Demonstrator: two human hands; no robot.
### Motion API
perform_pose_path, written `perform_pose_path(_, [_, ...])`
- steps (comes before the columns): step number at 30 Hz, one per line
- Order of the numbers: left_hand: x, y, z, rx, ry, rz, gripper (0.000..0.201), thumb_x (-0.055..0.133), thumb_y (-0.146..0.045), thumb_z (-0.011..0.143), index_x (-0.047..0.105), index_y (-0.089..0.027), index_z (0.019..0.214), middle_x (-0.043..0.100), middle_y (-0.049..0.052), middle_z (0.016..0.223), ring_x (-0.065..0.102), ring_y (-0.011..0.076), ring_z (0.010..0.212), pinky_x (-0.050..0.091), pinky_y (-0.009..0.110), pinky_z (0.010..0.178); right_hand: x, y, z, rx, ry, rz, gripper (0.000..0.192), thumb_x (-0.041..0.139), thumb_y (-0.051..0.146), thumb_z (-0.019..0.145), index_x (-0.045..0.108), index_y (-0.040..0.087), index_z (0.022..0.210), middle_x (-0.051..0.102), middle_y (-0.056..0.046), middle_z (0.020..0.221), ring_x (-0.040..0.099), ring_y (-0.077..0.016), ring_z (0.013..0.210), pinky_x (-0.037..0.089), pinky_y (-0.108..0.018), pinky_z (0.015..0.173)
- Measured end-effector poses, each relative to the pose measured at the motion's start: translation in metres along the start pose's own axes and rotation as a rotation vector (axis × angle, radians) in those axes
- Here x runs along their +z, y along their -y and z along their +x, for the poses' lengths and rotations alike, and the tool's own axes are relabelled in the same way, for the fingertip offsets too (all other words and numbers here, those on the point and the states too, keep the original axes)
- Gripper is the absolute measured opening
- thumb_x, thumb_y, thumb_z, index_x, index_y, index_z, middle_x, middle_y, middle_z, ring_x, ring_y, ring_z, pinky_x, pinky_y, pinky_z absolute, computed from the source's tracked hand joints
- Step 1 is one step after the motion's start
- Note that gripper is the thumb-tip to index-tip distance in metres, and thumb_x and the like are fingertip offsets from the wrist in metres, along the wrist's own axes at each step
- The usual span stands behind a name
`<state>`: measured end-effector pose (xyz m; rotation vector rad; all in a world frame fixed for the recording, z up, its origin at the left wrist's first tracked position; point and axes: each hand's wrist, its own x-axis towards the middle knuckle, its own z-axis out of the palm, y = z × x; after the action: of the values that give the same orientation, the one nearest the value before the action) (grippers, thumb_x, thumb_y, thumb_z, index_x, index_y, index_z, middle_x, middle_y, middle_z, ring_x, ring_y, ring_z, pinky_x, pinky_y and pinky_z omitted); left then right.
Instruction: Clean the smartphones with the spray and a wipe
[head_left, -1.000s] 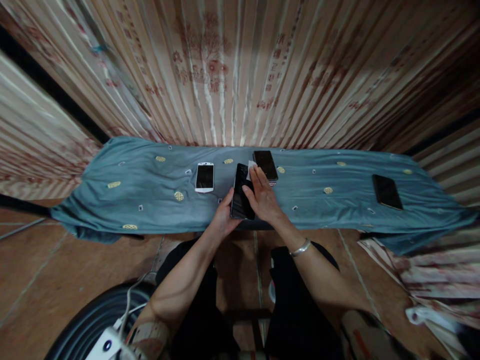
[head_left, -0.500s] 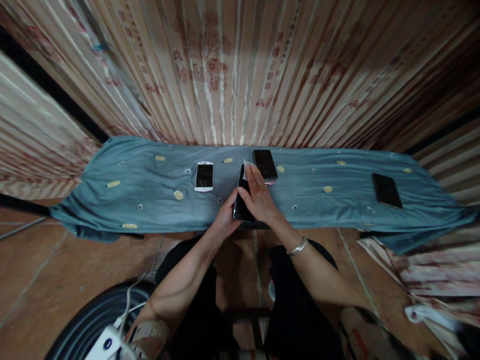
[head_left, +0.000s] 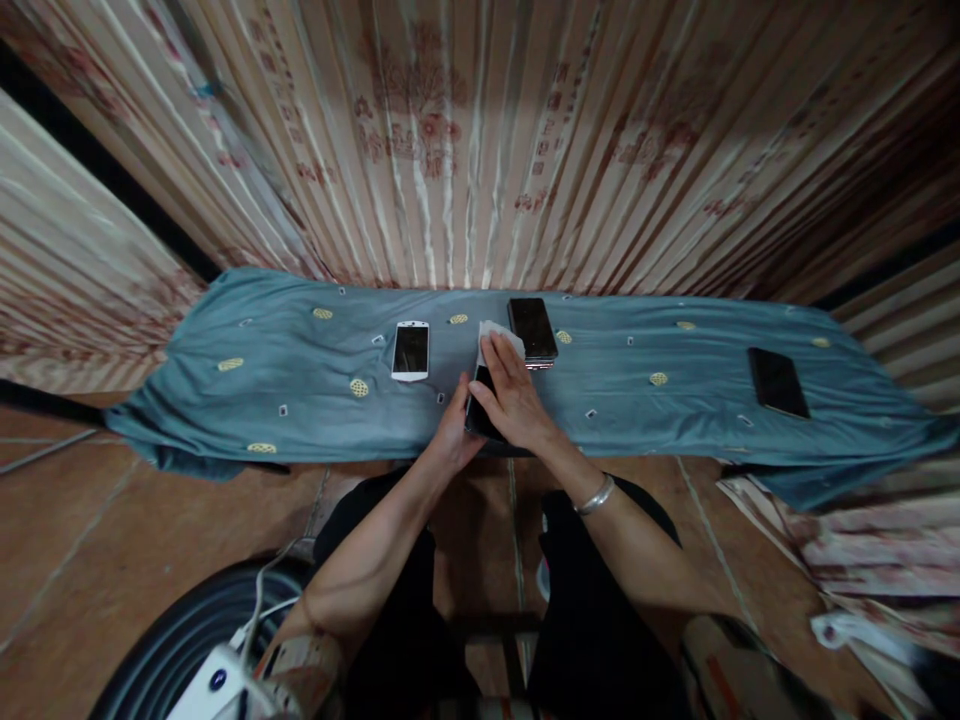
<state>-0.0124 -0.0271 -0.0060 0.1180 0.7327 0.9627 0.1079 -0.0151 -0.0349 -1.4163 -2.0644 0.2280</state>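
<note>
A home room — patterned curtains [head_left: 465, 150], tiled floor [head_left: 112, 560], cloth-draped table [head_left: 300, 390] of phones [head_left: 411, 350].

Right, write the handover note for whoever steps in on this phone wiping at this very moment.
Left hand: grips the near left edge of the black phone.
Right hand: flat on that phone's screen, pressing a white wipe.
Elsewhere on the blue cloth: a white phone to the left, dark phones just beyond the right hand, one dark phone far right.
Done: wipe is on the screen.
Left: cannot tell which phones are already wiped.
</note>
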Motion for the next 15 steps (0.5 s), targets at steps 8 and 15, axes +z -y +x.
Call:
perform_pose_path(8, [0.001, -0.008, -0.004, 0.045, 0.027, -0.049, 0.054, 0.036, -0.045, 0.109, 0.058, -0.02, 0.151, 0.071, 0.009, 0.141, 0.058, 0.0256, 0.142, 0.041, 0.039, 0.122, 0.005, 0.014, -0.009, -0.028, 0.076, 0.002, 0.074, 0.042, 0.048, 0.107, 0.019, 0.015, 0.17, 0.024, -0.015, 0.176, 0.015, -0.0278, 0.166, 0.02, -0.054, 0.134])
perform_pose_path(15, [0.001, -0.011, 0.001, 0.16, -0.034, -0.045, 0.055, 0.033, -0.045, 0.109, 0.062, -0.014, 0.145, 0.075, 0.011, 0.134, 0.056, 0.0241, 0.145, 0.035, 0.038, 0.126, 0.011, 0.024, -0.021, -0.082, 0.123, 0.009, 0.078, 0.045, 0.049, 0.106, 0.014, 0.018, 0.171, 0.023, -0.013, 0.177, 0.014, -0.0283, 0.166, 0.021, -0.055, 0.134])
